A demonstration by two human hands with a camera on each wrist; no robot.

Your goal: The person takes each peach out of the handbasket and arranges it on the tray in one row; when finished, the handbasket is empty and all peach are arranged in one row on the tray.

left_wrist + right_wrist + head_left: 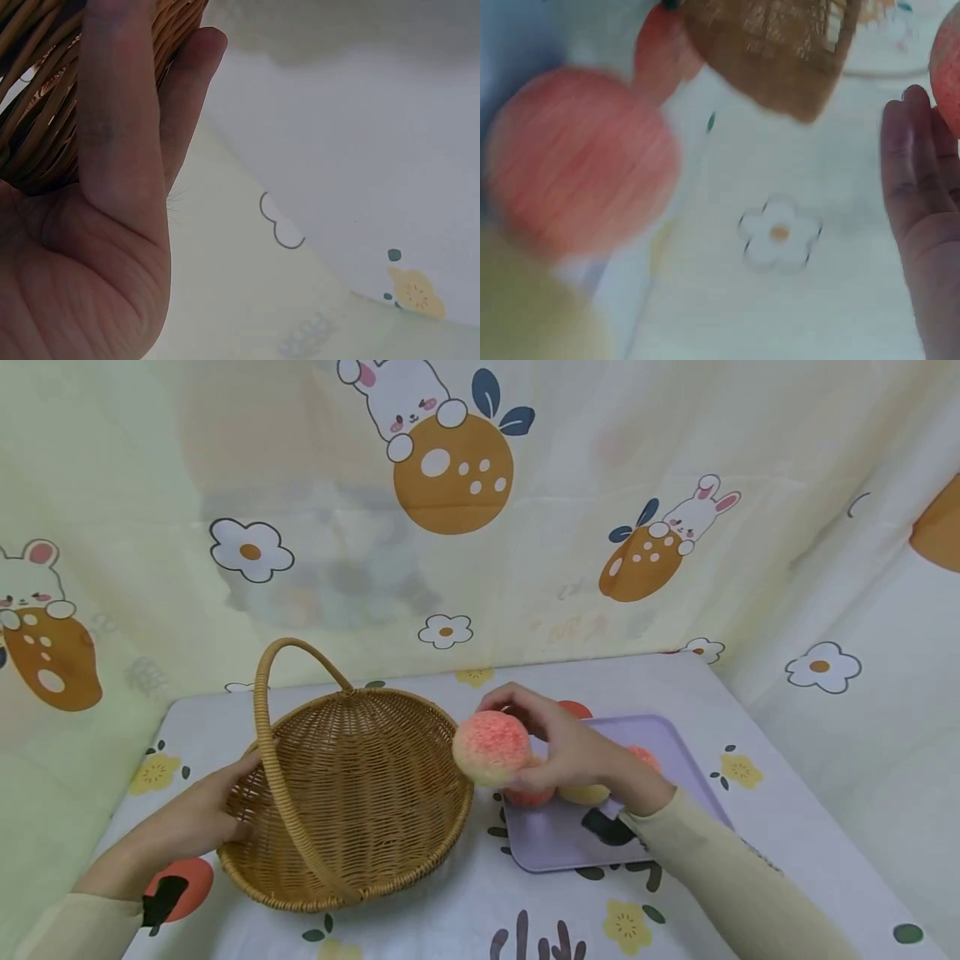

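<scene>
A round brown wicker basket (405,793) with a tall arched handle stands on the table, its inside bare in the head view. My left hand (206,806) grips its left side by the rim; in the left wrist view the fingers (120,112) lie along the woven wall. Held up just off the basket's right rim is a pink and cream peach (491,747), gripped by my right hand (566,743). Under that hand, a purple tray (555,852) bears more peaches (585,794), partly hidden by the hand and forearm. The right wrist view shows a blurred peach (585,161) close up.
A white tablecloth (450,910) with printed flowers and fruit covers the table. Behind and at the sides hangs a pale curtain (525,585) with rabbit prints. A dark piece (165,900) sits at the left wrist, and a similar one (606,827) at the right.
</scene>
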